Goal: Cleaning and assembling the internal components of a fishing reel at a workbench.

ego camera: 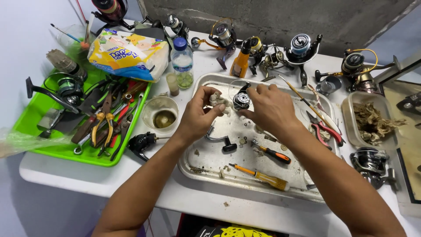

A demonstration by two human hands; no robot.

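Gripping a small black fishing reel body (pixel 241 100) over the metal tray (pixel 206 158), the right hand (pixel 271 107) pinches it at the rim while the left hand (pixel 199 115), at its 9 o'clock, pinches a pale rag (pixel 218 101). Compact, rigid metal, probably greasy and slick, it looks best held by its frame, not the fine parts.

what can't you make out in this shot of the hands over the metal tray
- Reel part, head view: the right hand covers its near side, so the grip on it is unclear.
- Pale wad: mostly hidden by the left hand; what it is cannot be told.
- Small bits on the tray: too small to identify.
- Frame at the right edge: cut off.
- Green tray tools: piled over each other, hard to separate.
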